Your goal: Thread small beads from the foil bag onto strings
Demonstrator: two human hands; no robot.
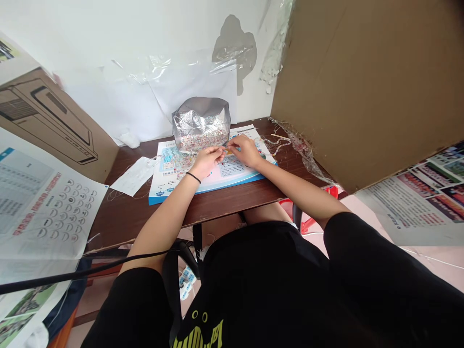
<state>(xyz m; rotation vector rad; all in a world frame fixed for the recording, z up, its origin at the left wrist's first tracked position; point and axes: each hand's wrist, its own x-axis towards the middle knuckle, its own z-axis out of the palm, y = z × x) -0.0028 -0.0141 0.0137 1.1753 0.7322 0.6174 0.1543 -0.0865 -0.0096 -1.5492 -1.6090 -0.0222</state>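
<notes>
My left hand (207,161), with a black band at the wrist, is pinched closed over a printed booklet (232,168). Close by on its right, my right hand (245,151) is pinched too, its fingertips nearly meeting the left ones. Whatever lies between the fingers is too small to make out. Just behind both hands, a silvery bag (201,123) stands open against the wall, with many small red, white and clear beads in it. Clear threads and loose beads are scattered on the booklet left of the bag's front.
A white paper (135,176) lies left of the booklet on the brown table (232,199). Tangled threads and beaded strands (278,142) lie to the right. Cardboard panels (366,87) flank both sides. A black cable (108,265) crosses my left arm.
</notes>
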